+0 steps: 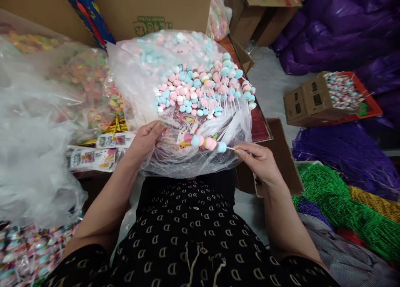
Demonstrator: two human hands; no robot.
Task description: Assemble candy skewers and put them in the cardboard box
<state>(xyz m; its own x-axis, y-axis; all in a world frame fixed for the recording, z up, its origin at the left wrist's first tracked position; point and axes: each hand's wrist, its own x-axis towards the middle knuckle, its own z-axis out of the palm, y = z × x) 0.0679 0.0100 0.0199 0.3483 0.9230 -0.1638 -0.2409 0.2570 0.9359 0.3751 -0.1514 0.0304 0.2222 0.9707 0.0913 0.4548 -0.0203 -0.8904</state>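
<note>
My right hand [258,162] pinches the white stick of a candy skewer [204,142], which carries pink and pale blue round sweets and a small printed card at its far end. My left hand [145,141] grips the gathered edge of a clear plastic bag [187,153] and lies a short way left of the skewer. The bag holds a heap of similar pink, blue and white candy skewers [193,91], their sticks poking out towards the right. More sweets show faintly through the plastic at the far side.
Left of the bag lie a bag of colourful sweets [89,87], crumpled clear plastic [31,153] and printed cards [90,158]. Cardboard boxes [150,8] stand behind. On the right are a box of wrapped candy sticks [325,98], purple bags [337,28] and green bead strands [334,203].
</note>
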